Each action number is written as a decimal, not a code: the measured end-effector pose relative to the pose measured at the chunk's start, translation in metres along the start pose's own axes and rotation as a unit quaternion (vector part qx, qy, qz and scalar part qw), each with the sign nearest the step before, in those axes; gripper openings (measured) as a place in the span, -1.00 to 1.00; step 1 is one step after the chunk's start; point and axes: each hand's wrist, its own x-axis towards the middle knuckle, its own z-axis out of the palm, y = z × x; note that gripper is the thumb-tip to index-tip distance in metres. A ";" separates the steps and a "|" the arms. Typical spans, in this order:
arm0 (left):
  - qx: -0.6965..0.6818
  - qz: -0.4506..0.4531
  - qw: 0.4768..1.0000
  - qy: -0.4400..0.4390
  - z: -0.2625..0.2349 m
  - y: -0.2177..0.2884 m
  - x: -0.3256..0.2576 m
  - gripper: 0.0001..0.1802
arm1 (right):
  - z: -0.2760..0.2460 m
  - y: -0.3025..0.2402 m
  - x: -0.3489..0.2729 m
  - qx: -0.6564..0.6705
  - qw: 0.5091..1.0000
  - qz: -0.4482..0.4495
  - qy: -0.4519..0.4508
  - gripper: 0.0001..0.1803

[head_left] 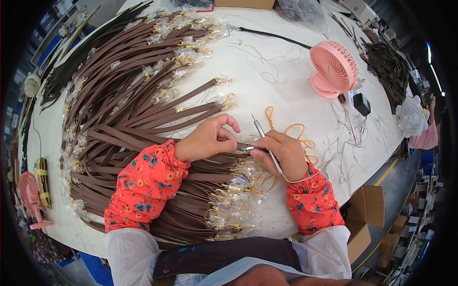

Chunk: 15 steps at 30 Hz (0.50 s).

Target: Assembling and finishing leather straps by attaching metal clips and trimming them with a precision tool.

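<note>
My right hand (pixel 285 151) is closed round a slim silver pen-shaped tool (pixel 260 129), its thin point slanting up and away from me. A small shiny metal piece (pixel 246 148) shows at the fingertips of the same hand, too small to name. My left hand (pixel 208 137) is pinched just left of it, with thumb and finger together and another finger raised; what they hold is hidden. Below and beside both hands lie many brown straps (pixel 205 177), their gold-coloured hooks wrapped in clear plastic (pixel 238 190).
More brown straps (pixel 114 71) cover the table's left side. An orange cord (pixel 296 127) lies beyond my right hand. A pink fan (pixel 331 66) stands at the back right, near loose threads and a black strap (pixel 274 35). Open cardboard box (pixel 372 205) sits beside the table.
</note>
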 end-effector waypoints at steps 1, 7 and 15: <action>-0.004 -0.002 1.000 -0.002 0.000 0.002 0.000 -0.66 | 0.000 0.000 0.000 0.002 1.000 0.004 -0.001 -0.86; -0.009 -0.002 1.000 -0.001 0.001 0.001 -0.001 -0.66 | 0.000 -0.003 0.001 -0.010 1.000 -0.003 0.001 -0.88; -0.015 0.008 1.000 -0.006 0.000 -0.002 0.000 -0.66 | 0.004 0.001 0.000 0.020 0.999 0.025 0.020 -0.87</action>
